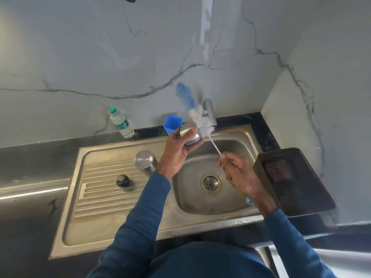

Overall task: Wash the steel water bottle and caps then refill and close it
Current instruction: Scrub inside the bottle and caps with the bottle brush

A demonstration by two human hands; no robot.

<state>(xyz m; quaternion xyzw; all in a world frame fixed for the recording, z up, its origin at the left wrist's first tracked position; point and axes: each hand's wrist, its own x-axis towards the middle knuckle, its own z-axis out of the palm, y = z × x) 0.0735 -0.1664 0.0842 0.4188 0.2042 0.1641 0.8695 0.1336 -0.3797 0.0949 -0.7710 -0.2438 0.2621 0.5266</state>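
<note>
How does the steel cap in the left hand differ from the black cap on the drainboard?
The steel cap is brushed metal with a dark rim; the black cap is dark all over. The steel cap is gripped in the left hand above the sink basin, beside the bottle brush; the black cap rests untouched on the drainboard. The steel cap looks larger. Both are off the steel bottle.

A home kitchen: steel sink (124, 227) with drainboard, tap (209, 111), marble-look wall (80, 57).
</note>
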